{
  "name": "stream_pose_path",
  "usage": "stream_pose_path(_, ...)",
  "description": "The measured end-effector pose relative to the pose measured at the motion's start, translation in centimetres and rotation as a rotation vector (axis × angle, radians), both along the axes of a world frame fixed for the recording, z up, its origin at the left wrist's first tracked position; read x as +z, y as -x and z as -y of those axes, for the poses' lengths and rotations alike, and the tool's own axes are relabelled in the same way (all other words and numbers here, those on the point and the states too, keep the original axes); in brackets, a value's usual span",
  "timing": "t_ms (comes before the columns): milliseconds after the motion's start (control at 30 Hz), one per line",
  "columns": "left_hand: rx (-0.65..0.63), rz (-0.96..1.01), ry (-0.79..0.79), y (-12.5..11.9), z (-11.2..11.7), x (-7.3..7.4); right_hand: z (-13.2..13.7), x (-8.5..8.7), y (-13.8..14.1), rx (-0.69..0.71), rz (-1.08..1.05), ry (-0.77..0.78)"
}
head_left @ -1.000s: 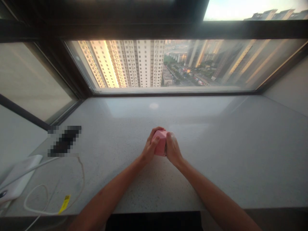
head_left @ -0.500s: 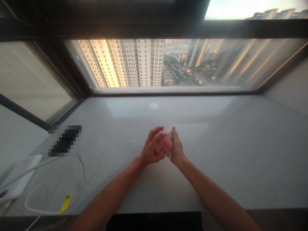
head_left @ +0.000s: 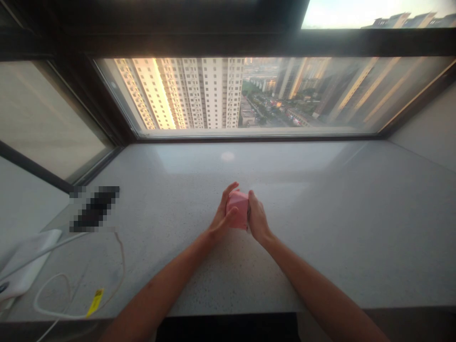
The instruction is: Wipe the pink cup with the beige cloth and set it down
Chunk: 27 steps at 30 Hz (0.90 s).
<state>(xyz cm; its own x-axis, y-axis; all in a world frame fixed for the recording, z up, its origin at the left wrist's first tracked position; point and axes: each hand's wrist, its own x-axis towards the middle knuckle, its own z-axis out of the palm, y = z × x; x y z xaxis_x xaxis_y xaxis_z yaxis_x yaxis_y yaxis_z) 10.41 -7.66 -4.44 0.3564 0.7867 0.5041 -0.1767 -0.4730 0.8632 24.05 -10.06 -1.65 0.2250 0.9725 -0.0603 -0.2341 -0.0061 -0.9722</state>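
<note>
Head view: pink faceted block [head_left: 238, 210] pinched between both hands, centred over stone sill [head_left: 320, 237]; contact with sill unclear. Long axis runs away from person, slight tilt. Left hand [head_left: 223, 214]: fingers curl round far-left edge, thumb across near face. Right hand [head_left: 258, 221]: fingers pressed close along right side. Left wraps more of block.

Here's a wide window [head_left: 242, 95] across the top of the frame, boxed in by a dark frame [head_left: 228, 45], with high-rise towers [head_left: 213, 90] catching low golden sun beyond the glass! At upper left a second pane [head_left: 46, 118] angles in, a pale wall [head_left: 431, 128] closes the right, and a speckled stone sill [head_left: 338, 228] sweeps across below, soft glare [head_left: 228, 156] on it.
</note>
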Motion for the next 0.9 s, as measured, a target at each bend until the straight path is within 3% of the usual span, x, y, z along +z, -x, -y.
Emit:
stream_pose_path(100, 0.018, -0.128, -0.327, 0.4, -0.4, -0.1, -0.3, 0.3, 0.1, 0.049, -0.273, 0.132)
stream_pose_path(167, 0.046, -0.157, -0.393, 0.3, -0.5, 0.0, -0.1, 0.5, 0.3, 0.057, -0.307, 0.143)
stream_pose_path(367, -0.029, 0.040, 0.092, -0.8, 0.1, -0.1, 0.8, 0.7, 0.3, -0.140, 0.141, -0.161)
stream_pose_path(400, 0.005, 0.039, 0.070, -0.9, 0.2, 0.0, 0.6, 0.7, 0.3, -0.130, 0.132, -0.144)
stream_pose_path(533, 0.169, -0.052, -0.264, -0.7, 0.3, 0.4, 0.2, 0.7, 0.1, -0.028, -0.130, 0.038)
stream_pose_path(600, 0.108, -0.030, -0.171, -0.7, 0.3, 0.6, 0.4, 0.8, 0.1, -0.062, -0.080, -0.002)
stream_pose_path(667, 0.024, 0.024, 0.068, -0.9, 0.3, 0.7, 0.6, 0.9, 0.0, -0.127, 0.097, -0.112)
stream_pose_path(733, 0.033, 0.037, 0.146, -1.0, 0.3, 0.7, 0.6, 0.9, -0.2, -0.130, 0.185, -0.152)
stream_pose_path(833, 0.140, -0.057, -0.191, -0.8, 0.1, 0.7, 0.1, 0.8, -0.3, -0.043, -0.024, -0.010)
stream_pose_path(900, 0.125, -0.123, -0.349, -0.6, -0.1, 0.8, -0.1, 0.6, -0.3, -0.006, -0.183, 0.068)
